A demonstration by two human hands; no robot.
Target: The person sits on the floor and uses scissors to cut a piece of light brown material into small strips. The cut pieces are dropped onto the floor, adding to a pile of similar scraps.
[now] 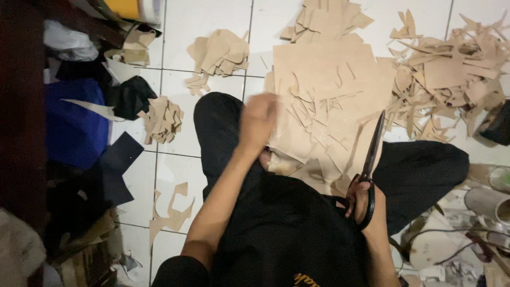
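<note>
I sit on a white tiled floor with black trousers, knees apart. My right hand [363, 201] grips the black handles of large scissors [373, 144], blades closed and pointing up over a big tan sheet [324, 69] that lies across my lap and the floor. My left hand [257, 120] is blurred with motion above my left knee, fingers curled; whether it holds a small tan piece I cannot tell. Cut tan pieces [305, 114] lie scattered on the sheet.
Small stacks of cut tan shapes [162, 119] [220, 52] lie on the tiles to the left. A heap of tan offcuts [451, 74] sits at the right. Blue and black fabric [74, 122] crowds the left edge. Metal tins [486, 201] and cables are at lower right.
</note>
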